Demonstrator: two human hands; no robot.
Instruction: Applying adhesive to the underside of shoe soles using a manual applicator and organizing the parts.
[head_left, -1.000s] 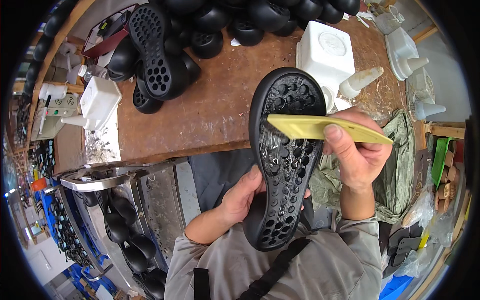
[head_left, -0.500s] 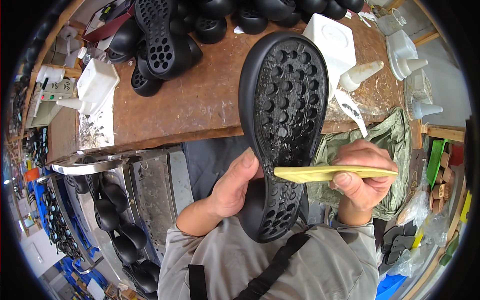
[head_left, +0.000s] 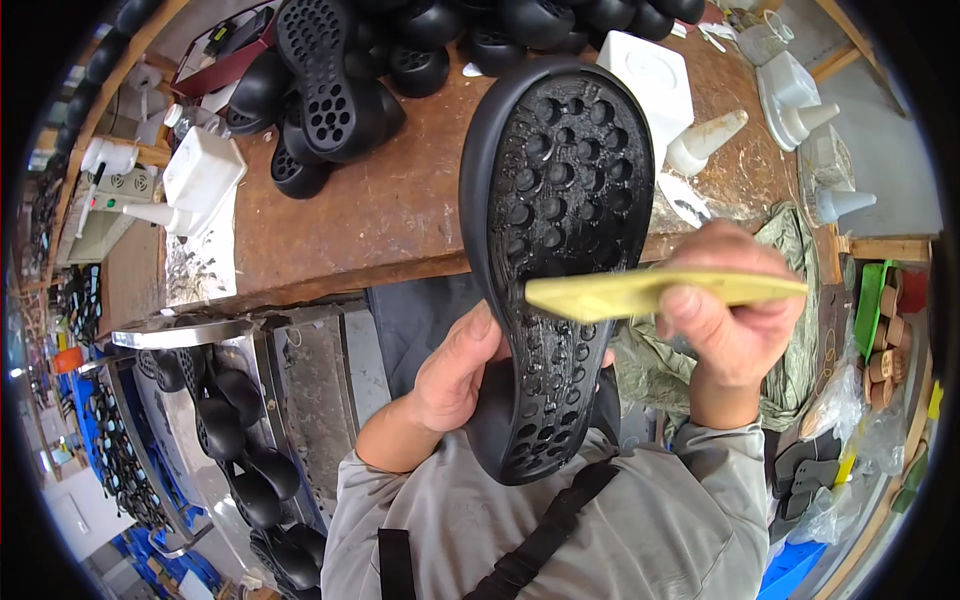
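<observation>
A large black shoe sole point(head_left: 575, 235) is held upright in front of me, its hollow inside full of round holes facing me. Wet, shiny patches spread over its wide front part and down into the narrower heel end. My left hand point(head_left: 455, 368) grips the sole at its waist, thumb along the left edge, with fingertips showing at the right edge. Pinched in my right hand point(head_left: 728, 315) is a flat yellow strip-like tool point(head_left: 600, 295), slightly blurred. It lies across the sole just above the waist; whether its edge touches the surface is hard to tell.
Many black soles point(head_left: 335, 90) are heaped at the back of the brown worktable point(head_left: 340, 225). White bottles with cone nozzles point(head_left: 710, 140) stand at the right, another white bottle point(head_left: 205, 165) at the left. More soles point(head_left: 225, 430) hang on a metal rack at left. Crumpled green cloth point(head_left: 790, 300) lies at right.
My right hand has moved the yellow tool up from the waist toward the wide front. The heel end looks wetter and shinier. My left hand keeps its grip.
</observation>
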